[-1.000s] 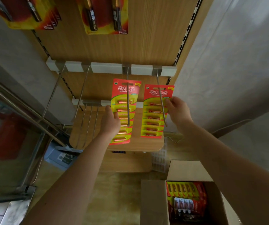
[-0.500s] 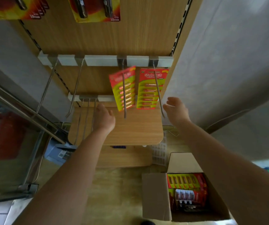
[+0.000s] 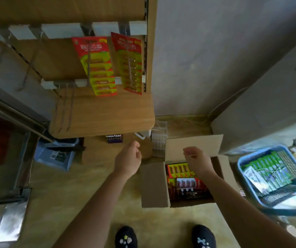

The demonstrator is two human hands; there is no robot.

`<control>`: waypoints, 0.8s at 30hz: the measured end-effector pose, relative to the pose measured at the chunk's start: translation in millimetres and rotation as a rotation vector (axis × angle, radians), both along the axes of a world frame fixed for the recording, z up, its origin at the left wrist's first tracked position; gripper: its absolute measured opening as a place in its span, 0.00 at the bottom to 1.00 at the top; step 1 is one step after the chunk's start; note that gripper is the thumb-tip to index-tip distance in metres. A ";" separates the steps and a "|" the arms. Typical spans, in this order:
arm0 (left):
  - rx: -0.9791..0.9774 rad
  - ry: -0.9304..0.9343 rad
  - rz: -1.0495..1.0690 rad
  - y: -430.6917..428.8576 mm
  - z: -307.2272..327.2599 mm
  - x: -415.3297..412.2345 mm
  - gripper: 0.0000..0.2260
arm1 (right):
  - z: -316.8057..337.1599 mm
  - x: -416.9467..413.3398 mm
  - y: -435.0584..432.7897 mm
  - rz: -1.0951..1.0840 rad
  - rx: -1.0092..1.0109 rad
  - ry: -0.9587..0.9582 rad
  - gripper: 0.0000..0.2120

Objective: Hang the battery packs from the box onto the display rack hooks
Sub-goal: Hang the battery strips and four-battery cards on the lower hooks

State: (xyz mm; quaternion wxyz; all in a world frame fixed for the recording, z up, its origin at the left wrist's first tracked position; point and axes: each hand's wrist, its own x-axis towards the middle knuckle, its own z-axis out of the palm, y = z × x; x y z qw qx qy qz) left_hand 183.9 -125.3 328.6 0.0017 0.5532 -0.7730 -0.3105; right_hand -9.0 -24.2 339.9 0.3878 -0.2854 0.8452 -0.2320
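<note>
Two red-and-green battery packs hang side by side on the display rack, one left of the other. More packs lie in the open cardboard box on the floor. Above it the left hand and right hand hover, fingers loosely curled, holding nothing. A blue basket sits to the right.

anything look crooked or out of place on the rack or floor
Both hung battery packs slant rather than hang plumb, the left pack and the right pack, though the wide lens may exaggerate this. A small dark pack, seemingly batteries, lies on the floor under the wooden shelf, away from the box.
</note>
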 end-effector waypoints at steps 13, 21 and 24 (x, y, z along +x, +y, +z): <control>0.277 -0.056 -0.064 150.3 -95.4 -115.2 0.10 | -91.4 -127.8 138.4 0.029 0.198 -0.038 0.11; 0.331 -0.044 -0.010 163.5 -190.8 -144.3 0.08 | -205.3 -146.9 153.9 -0.137 0.225 -0.218 0.11; 0.294 -0.003 -0.011 153.7 -245.3 -157.8 0.07 | -267.8 -149.2 146.1 -0.241 0.235 -0.271 0.13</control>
